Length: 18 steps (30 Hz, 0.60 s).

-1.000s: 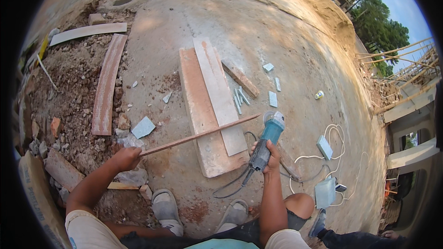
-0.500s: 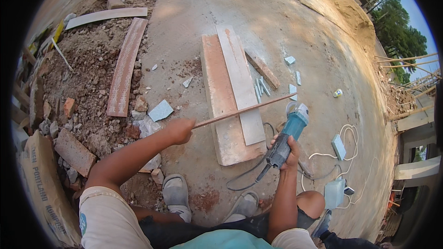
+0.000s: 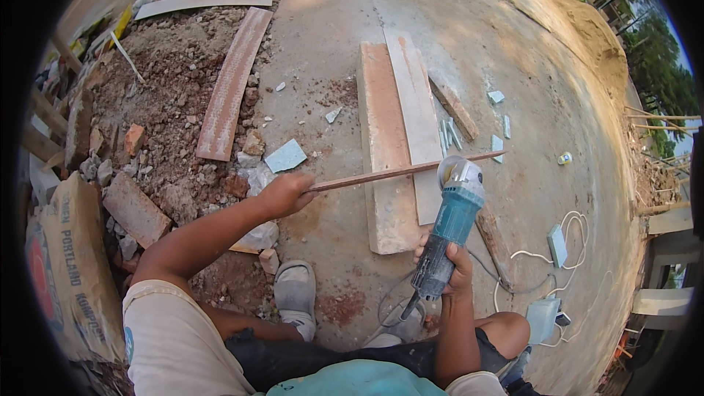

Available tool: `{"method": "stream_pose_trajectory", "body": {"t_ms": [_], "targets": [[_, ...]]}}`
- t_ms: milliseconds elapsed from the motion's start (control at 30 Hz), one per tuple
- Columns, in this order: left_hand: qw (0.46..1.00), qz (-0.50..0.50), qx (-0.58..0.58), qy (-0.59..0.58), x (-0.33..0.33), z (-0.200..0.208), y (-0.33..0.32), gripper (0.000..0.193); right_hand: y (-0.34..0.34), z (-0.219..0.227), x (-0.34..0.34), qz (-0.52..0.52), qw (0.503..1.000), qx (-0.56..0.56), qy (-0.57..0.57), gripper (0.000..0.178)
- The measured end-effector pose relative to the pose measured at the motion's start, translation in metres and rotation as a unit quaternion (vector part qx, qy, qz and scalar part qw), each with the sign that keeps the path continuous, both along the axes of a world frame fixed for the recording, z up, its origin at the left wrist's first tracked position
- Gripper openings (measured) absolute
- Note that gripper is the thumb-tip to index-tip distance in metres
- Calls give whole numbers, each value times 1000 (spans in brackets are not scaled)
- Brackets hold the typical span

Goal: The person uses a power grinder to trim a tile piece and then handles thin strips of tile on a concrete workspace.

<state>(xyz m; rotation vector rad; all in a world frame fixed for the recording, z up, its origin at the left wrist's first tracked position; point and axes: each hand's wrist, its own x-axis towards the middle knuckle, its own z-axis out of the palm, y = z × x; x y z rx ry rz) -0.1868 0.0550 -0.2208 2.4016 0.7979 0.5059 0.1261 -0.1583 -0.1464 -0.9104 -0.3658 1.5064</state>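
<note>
My left hand [image 3: 287, 196] is closed round the near end of a long, thin reddish-brown strip [image 3: 367, 177], seen almost edge-on and slanting up to the right. In my right hand [image 3: 456, 270] is a teal and black angle grinder [image 3: 453, 220], gripped by its body with the head pointing away from me. The grinder's disc [image 3: 443, 170] overlaps the strip towards its far end; whether they touch I cannot tell. Beneath the strip lies a thick pinkish slab [image 3: 385, 125] with a pale, flat plank-like piece [image 3: 414, 117] along its right side.
Light-blue offcuts [image 3: 286, 155] lie scattered about. A wooden stick [image 3: 493, 242], a white cord [image 3: 583, 235] and a light-blue block [image 3: 557, 245] are on the right. On the left are rubble [image 3: 169, 110], a reddish board [image 3: 233, 88] and a paper cement bag [image 3: 77, 271].
The grinder has moved along the strip towards my left hand, so its disc now overlaps it. The view has shifted, carrying the ground and slab rightward. Both hands keep their hold.
</note>
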Motion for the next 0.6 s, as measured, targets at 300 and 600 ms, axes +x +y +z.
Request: {"method": "stream_pose_trajectory", "body": {"t_ms": [300, 600], "targets": [[1000, -11, -4, -25, -1, -2, -1, 24, -1, -5, -53, 120, 990, -74, -8, 51], [1000, -18, 11, -12, -1, -4, -1, 23, 9, -7, -67, 146, 986, -84, -12, 46]]}}
